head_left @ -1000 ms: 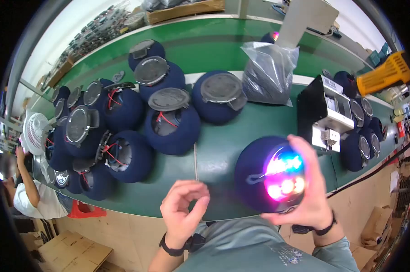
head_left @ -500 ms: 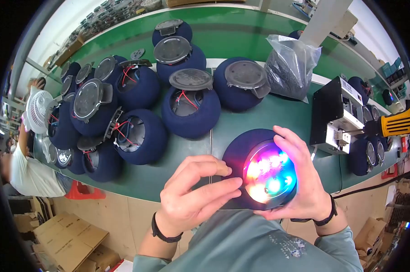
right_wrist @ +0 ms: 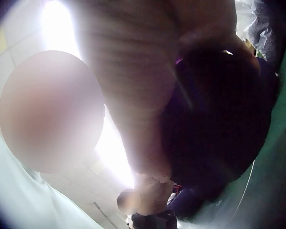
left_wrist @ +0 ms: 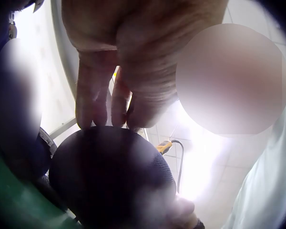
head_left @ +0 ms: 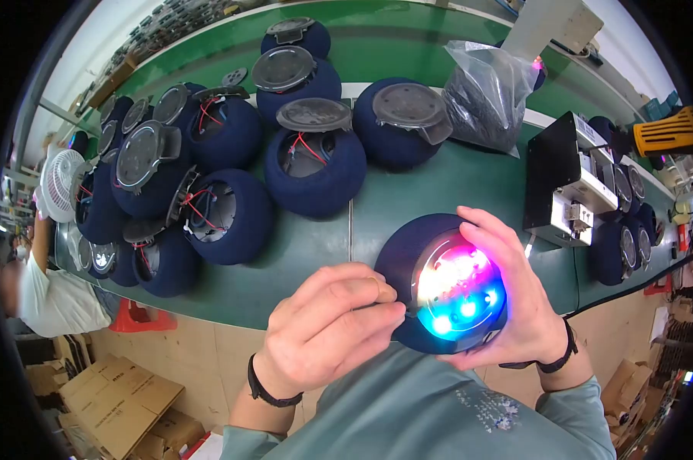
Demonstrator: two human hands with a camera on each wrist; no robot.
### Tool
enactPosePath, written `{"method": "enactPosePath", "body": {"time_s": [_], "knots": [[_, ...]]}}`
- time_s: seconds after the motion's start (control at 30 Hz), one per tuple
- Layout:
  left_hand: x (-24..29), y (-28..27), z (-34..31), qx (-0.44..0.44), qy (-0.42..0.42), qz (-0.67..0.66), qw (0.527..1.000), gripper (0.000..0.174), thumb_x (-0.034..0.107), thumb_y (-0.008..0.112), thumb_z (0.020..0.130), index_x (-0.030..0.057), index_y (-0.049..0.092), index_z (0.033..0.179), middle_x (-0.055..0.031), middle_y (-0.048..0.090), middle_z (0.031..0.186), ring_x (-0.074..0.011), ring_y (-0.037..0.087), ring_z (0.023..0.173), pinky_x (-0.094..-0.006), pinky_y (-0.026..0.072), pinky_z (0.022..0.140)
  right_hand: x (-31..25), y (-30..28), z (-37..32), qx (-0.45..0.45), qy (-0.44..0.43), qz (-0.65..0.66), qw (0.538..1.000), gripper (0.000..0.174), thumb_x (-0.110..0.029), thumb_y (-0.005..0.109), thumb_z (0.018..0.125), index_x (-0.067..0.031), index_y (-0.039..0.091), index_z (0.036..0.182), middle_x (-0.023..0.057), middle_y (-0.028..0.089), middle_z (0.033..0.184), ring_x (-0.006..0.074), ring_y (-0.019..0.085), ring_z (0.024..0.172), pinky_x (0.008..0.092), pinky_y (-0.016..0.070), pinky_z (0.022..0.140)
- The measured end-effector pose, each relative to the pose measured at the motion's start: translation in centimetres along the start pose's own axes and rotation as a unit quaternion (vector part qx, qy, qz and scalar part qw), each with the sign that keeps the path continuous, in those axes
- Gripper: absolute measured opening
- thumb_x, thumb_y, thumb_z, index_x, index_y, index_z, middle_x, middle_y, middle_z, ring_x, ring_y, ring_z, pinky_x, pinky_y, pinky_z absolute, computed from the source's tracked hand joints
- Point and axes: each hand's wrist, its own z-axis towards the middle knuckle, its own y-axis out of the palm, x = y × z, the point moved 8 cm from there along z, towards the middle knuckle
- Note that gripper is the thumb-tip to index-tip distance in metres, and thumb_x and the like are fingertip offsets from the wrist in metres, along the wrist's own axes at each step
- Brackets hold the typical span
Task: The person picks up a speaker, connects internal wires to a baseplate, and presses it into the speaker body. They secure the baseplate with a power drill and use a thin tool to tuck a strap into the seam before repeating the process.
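Observation:
A dark blue, fabric-covered round speaker (head_left: pixel 408 245) is held over the front of the bench, its clear round end glowing pink, white and blue. My right hand (head_left: pixel 519 295) grips it from the right, fingers over the top edge and thumb below. The thumb and fingertips of my left hand (head_left: pixel 327 326) pinch together at its left side, beside the lit end; the small cord loop there is hidden by them. In the left wrist view, the left fingers (left_wrist: pixel 93 90) meet the top of the dark fabric. The right wrist view shows the right palm against the speaker (right_wrist: pixel 219 119).
Several similar speakers (head_left: pixel 316 180) stand on the green bench (head_left: pixel 308 253) to the left, some with lids tilted up and red wires showing. Behind are a bag of dark material (head_left: pixel 484 100) and a black-and-silver device (head_left: pixel 565 184). A yellow tool (head_left: pixel 668 134) hangs right. Another person (head_left: pixel 55 295) sits far left.
My left hand has come right from beside the speaker and pinches at its side, over the cord loop. The speaker's lit end has turned more upward, and its colours have shifted.

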Motion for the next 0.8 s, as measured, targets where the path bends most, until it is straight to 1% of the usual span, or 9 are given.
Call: {"method": "enactPosePath", "body": {"time_s": [0.03, 0.1, 0.27, 0.33, 0.43, 0.5, 0.53, 0.73, 0.8], "knots": [[0.1, 0.0, -0.1, -0.001, 0.003, 0.005, 1.000, 0.033, -0.002, 0.092, 0.070, 0.0016, 0.081, 0.101, -0.0125, 0.077, 0.101, -0.0339, 0.077, 0.092, -0.0390, 0.0632, 0.076, 0.2, 0.0, 0.0, 0.000, 0.001, 0.000, 1.000, 0.128, -0.026, 0.105, 0.057, -0.0046, 0.039, 0.165, 0.0271, 0.039, 0.166, 0.0479, 0.043, 0.152, 0.0533, 0.0417, 0.122], [0.4, 0.0, -0.1, -0.009, 0.021, 0.018, 1.000, 0.033, -0.002, 0.092, 0.070, 0.0019, 0.081, 0.100, -0.0123, 0.077, 0.101, -0.0338, 0.077, 0.092, -0.0389, 0.0632, 0.076, 0.4, 0.3, 0.0, -0.012, -0.010, -0.003, 1.000, 0.139, -0.036, 0.110, 0.051, -0.0022, 0.038, 0.165, 0.0291, 0.041, 0.166, 0.0447, 0.044, 0.153, 0.0540, 0.0398, 0.124], [1.1, -0.1, 0.3, -0.055, 0.052, 0.043, 0.996, 0.031, 0.001, 0.094, 0.068, 0.0025, 0.080, 0.097, -0.0119, 0.077, 0.102, -0.0341, 0.077, 0.092, -0.0391, 0.0628, 0.076, 0.3, 0.4, -0.2, -0.013, 0.001, 0.014, 1.000, 0.137, -0.036, 0.110, 0.051, -0.0024, 0.039, 0.164, 0.0292, 0.042, 0.165, 0.0452, 0.045, 0.153, 0.0537, 0.0401, 0.123], [0.0, -0.3, 0.6, -0.028, -0.014, -0.025, 0.999, 0.029, 0.000, 0.094, 0.067, 0.0033, 0.080, 0.093, -0.0118, 0.077, 0.100, -0.0344, 0.077, 0.092, -0.0395, 0.0622, 0.074, 0.1, 0.4, -0.2, -0.008, -0.004, 0.002, 1.000, 0.136, -0.035, 0.110, 0.051, -0.0025, 0.040, 0.163, 0.0294, 0.042, 0.165, 0.0456, 0.045, 0.153, 0.0541, 0.0402, 0.123], [-0.4, -0.4, 0.3, 0.014, -0.050, -0.031, 0.998, 0.026, -0.002, 0.093, 0.066, 0.0030, 0.078, 0.087, -0.0125, 0.077, 0.097, -0.0345, 0.078, 0.090, -0.0392, 0.0616, 0.073, -0.4, 0.3, -0.2, 0.008, -0.025, -0.036, 0.999, 0.134, -0.035, 0.110, 0.052, -0.0030, 0.040, 0.163, 0.0301, 0.041, 0.165, 0.0461, 0.045, 0.153, 0.0550, 0.0403, 0.123], [0.0, -0.3, 0.4, 0.019, -0.040, -0.017, 0.999, 0.025, -0.003, 0.092, 0.066, 0.0027, 0.077, 0.085, -0.0129, 0.077, 0.095, -0.0344, 0.078, 0.089, -0.0392, 0.0618, 0.073, -0.5, 0.1, -0.2, 0.023, -0.027, -0.016, 0.999, 0.125, -0.024, 0.106, 0.058, -0.0046, 0.042, 0.163, 0.0284, 0.040, 0.165, 0.0481, 0.045, 0.149, 0.0537, 0.0439, 0.119], [0.3, -0.3, 0.5, 0.025, -0.030, -0.004, 0.999, 0.024, -0.004, 0.091, 0.066, 0.0025, 0.075, 0.083, -0.0133, 0.077, 0.093, -0.0343, 0.078, 0.087, -0.0392, 0.0619, 0.073, -0.4, 0.2, -0.2, 0.022, -0.026, -0.015, 0.999, 0.125, -0.024, 0.106, 0.058, -0.0046, 0.042, 0.163, 0.0284, 0.040, 0.165, 0.0481, 0.045, 0.149, 0.0537, 0.0439, 0.119], [0.7, 0.2, -0.2, 0.023, 0.008, 0.018, 1.000, 0.027, -0.003, 0.091, 0.067, 0.0013, 0.074, 0.088, -0.0152, 0.077, 0.095, -0.0347, 0.078, 0.087, -0.0394, 0.0637, 0.075, 0.5, 0.7, -0.3, 0.000, -0.008, 0.023, 1.000, 0.127, -0.023, 0.106, 0.057, -0.0065, 0.040, 0.165, 0.0269, 0.039, 0.167, 0.0457, 0.046, 0.149, 0.0521, 0.0457, 0.119], [0.5, 0.3, -0.5, 0.024, 0.015, 0.016, 0.999, 0.028, -0.004, 0.091, 0.068, 0.0012, 0.075, 0.090, -0.0156, 0.077, 0.098, -0.0347, 0.078, 0.088, -0.0391, 0.0640, 0.075, 0.8, 0.8, -0.3, 0.002, -0.012, 0.016, 1.000, 0.136, -0.034, 0.111, 0.051, -0.0044, 0.041, 0.164, 0.0291, 0.042, 0.165, 0.0437, 0.045, 0.153, 0.0539, 0.0391, 0.123]]}}
